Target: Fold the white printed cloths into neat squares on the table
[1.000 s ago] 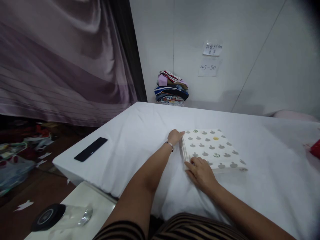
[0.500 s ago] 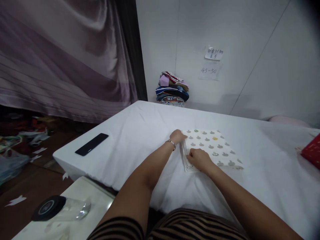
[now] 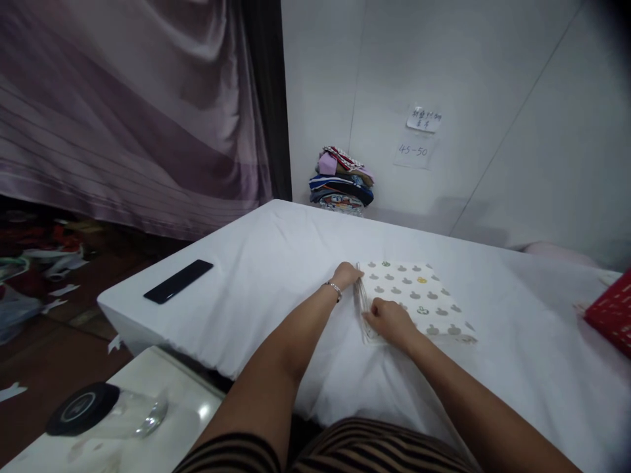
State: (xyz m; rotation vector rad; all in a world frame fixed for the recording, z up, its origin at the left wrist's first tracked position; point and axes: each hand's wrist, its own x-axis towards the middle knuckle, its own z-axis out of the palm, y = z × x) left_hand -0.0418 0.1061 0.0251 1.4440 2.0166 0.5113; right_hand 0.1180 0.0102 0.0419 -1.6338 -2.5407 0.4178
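Note:
A white cloth with grey, green and yellow apple-like prints lies folded into a rough square on the white-covered table. My left hand is closed on the far end of its left edge, where several layers show. Nearer to me, my right hand has its fingers curled in on the same edge, close to the near corner. The fingertips of both hands are partly hidden. A bracelet circles my left wrist.
A dark flat phone-like slab lies at the table's left. Folded cloths are stacked by the wall. A red item sits at the right edge. On a lower white surface, a clear jar with a black lid lies sideways.
My right hand has shifted slightly left along the cloth's edge, with its fingers more curled onto it. My left hand stays at the far corner. The camera view has tilted slightly.

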